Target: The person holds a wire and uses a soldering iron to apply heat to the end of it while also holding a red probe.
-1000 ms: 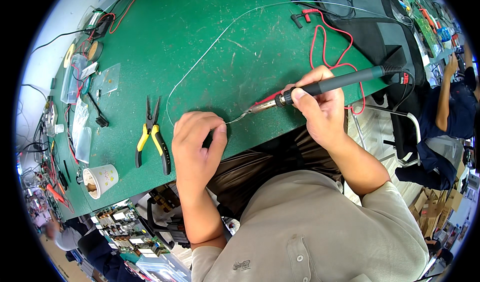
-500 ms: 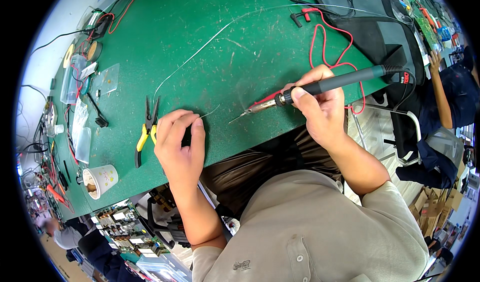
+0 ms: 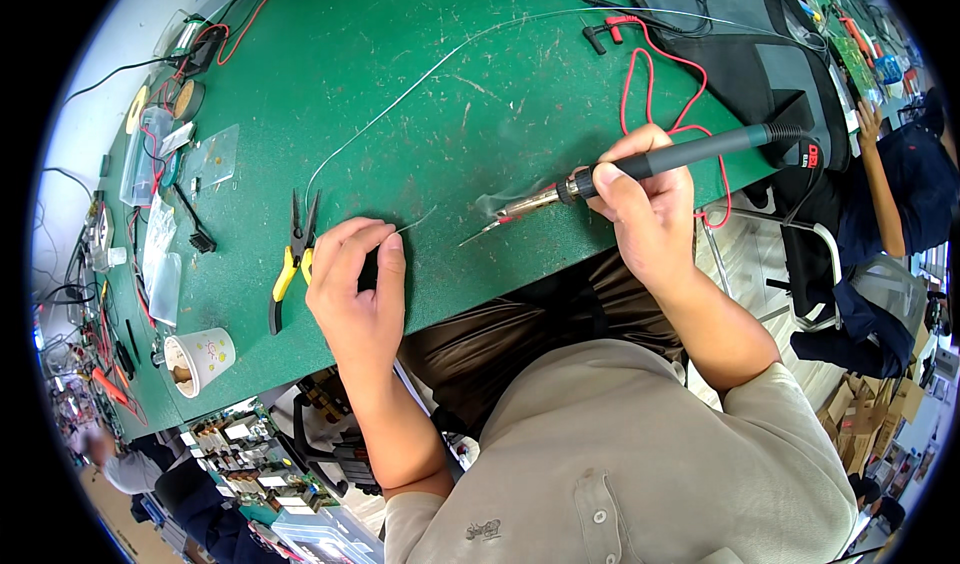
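My right hand (image 3: 645,204) grips a soldering iron (image 3: 690,154) with a dark grey handle. Its metal barrel slants down to the left over the table, and a faint wisp of smoke rises by its tip. Under the barrel lies a red test probe (image 3: 499,221), its thin metal point bare; whether the iron touches it I cannot tell. My left hand (image 3: 357,269) pinches a short length of thin solder wire (image 3: 416,221) between thumb and fingers, the free end pointing toward the probe. Long-nose pliers (image 3: 292,261) with yellow and black handles lie left of that hand.
A long strand of thin silvery wire (image 3: 400,96) arcs across the green table (image 3: 330,64). Red cable (image 3: 650,94) and black plugs lie at the right beside a dark bag (image 3: 740,54). A paper cup (image 3: 205,357) stands at the left edge; another person's arm (image 3: 880,179) shows far right.
The iron's barrel has shifted slightly right and up along the probe, and smoke shows more clearly. My left hand has barely moved.
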`<move>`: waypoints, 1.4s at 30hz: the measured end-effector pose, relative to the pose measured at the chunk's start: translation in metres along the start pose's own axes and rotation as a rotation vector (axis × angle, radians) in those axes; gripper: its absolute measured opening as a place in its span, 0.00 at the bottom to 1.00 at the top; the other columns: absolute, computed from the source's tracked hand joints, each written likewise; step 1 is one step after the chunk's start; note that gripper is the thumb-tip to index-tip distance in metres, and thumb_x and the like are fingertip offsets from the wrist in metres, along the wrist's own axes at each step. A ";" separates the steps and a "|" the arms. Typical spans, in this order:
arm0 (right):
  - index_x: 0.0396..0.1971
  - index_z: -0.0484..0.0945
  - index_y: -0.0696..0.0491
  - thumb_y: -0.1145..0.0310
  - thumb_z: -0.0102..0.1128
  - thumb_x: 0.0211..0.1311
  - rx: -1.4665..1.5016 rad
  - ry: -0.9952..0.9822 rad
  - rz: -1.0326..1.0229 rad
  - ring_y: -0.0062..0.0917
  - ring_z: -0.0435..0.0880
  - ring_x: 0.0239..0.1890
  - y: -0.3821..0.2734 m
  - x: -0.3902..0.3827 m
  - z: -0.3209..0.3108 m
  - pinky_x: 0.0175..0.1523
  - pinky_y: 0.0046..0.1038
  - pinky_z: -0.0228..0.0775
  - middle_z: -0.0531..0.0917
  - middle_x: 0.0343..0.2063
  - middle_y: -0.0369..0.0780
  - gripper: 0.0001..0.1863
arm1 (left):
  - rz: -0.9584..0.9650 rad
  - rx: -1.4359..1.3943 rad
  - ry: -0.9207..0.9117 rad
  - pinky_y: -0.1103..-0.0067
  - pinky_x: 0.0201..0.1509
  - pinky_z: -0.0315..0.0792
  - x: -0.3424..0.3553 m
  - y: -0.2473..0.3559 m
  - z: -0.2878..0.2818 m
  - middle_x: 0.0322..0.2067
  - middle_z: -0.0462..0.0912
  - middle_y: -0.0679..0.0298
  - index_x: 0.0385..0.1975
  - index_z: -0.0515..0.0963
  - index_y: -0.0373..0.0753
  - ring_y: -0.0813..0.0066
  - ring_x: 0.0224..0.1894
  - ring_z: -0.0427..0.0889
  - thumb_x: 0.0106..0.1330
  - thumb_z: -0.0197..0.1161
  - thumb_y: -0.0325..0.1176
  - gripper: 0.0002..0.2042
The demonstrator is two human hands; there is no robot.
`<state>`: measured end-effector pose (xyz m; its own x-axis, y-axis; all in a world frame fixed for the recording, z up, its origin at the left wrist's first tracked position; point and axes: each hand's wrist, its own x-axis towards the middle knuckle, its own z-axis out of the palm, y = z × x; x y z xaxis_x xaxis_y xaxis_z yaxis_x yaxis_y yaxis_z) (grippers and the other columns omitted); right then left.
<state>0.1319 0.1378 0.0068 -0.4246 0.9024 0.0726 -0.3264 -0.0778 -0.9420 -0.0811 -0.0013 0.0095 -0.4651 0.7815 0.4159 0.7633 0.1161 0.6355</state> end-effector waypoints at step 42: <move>0.33 0.68 0.56 0.77 0.53 0.65 0.092 0.017 0.011 0.13 0.62 0.22 -0.002 0.014 0.004 0.26 0.18 0.55 0.74 0.25 0.36 0.03 | 0.011 0.226 0.100 0.70 0.53 0.71 -0.008 -0.007 0.004 0.43 0.81 0.56 0.39 0.82 0.32 0.58 0.46 0.79 0.57 0.63 0.23 0.10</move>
<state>0.1234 0.1490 0.0108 -0.4144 0.9083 0.0564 -0.3982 -0.1252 -0.9087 -0.0806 -0.0059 -0.0012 -0.4899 0.7201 0.4913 0.8442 0.2513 0.4734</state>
